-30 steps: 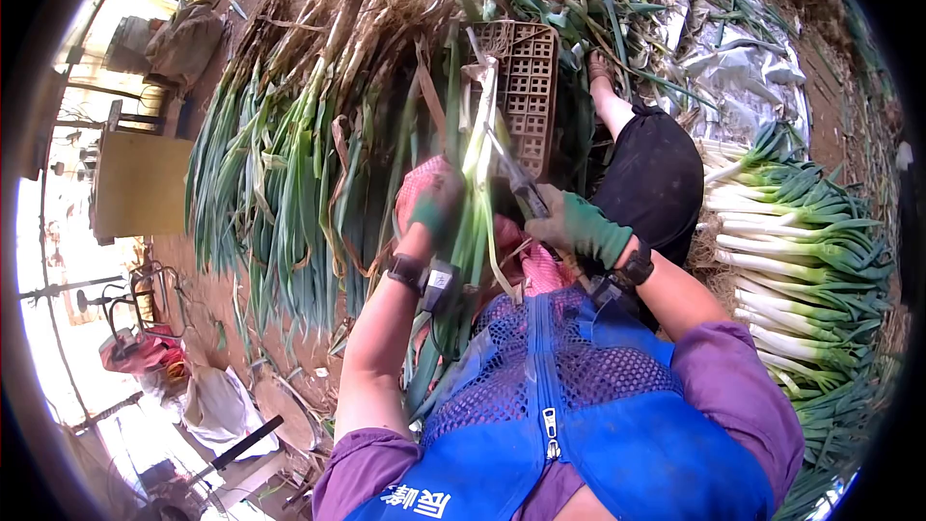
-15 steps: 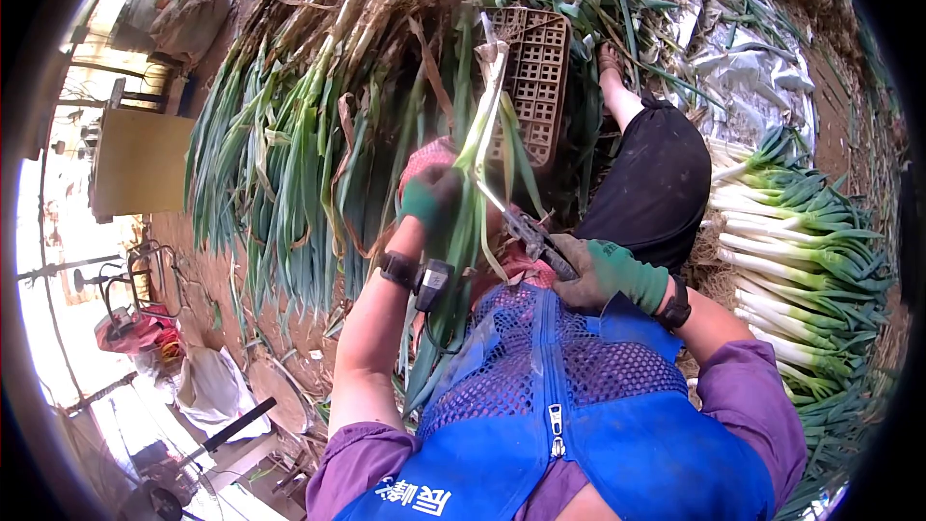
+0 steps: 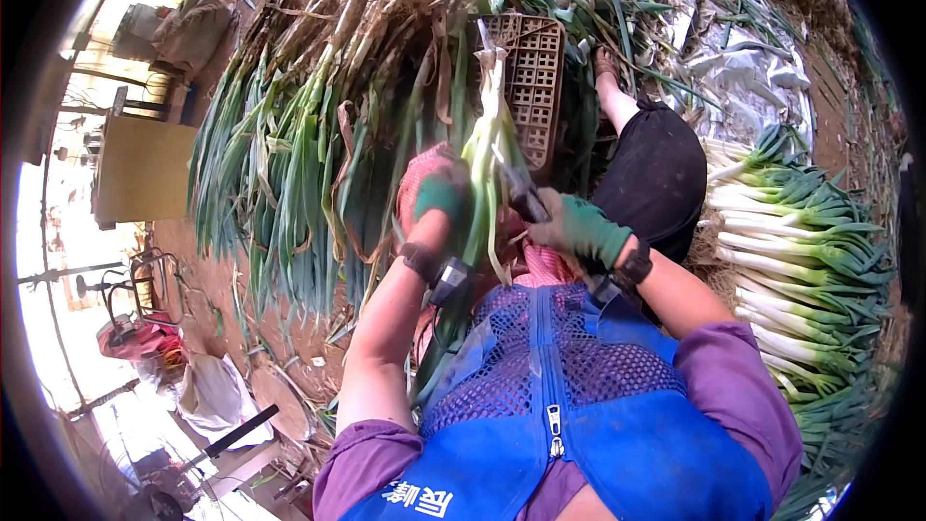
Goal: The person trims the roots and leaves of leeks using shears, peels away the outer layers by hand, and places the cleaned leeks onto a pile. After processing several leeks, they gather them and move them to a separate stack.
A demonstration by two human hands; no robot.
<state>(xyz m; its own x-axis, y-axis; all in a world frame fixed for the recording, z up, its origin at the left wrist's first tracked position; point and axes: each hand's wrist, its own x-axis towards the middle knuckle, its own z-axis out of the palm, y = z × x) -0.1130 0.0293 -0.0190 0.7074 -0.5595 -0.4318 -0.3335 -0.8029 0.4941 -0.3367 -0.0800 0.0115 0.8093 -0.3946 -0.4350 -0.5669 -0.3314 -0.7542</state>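
Observation:
A leek (image 3: 490,101) stands nearly upright in front of me, white shank at the top and green leaves hanging down toward my lap. My left hand (image 3: 446,195), in a grey and green glove, is closed around its green part. My right hand (image 3: 579,227), gloved the same way, grips what looks like an air blow gun (image 3: 527,201) with a dark body. Its thin nozzle points at the leek's shank, close beside it; whether it touches is not visible. The fingers of my left hand are partly hidden.
Untrimmed leeks (image 3: 309,145) with roots are heaped at the left. A brown plastic crate (image 3: 536,87) stands behind the held leek. Cleaned leeks (image 3: 772,251) lie in a row at the right. Another person's dark-clothed leg (image 3: 656,174) is near my right hand.
My right hand has moved up and slightly left with the air blow gun, bringing it closer to the leek. My left hand still holds the leek, with little movement.

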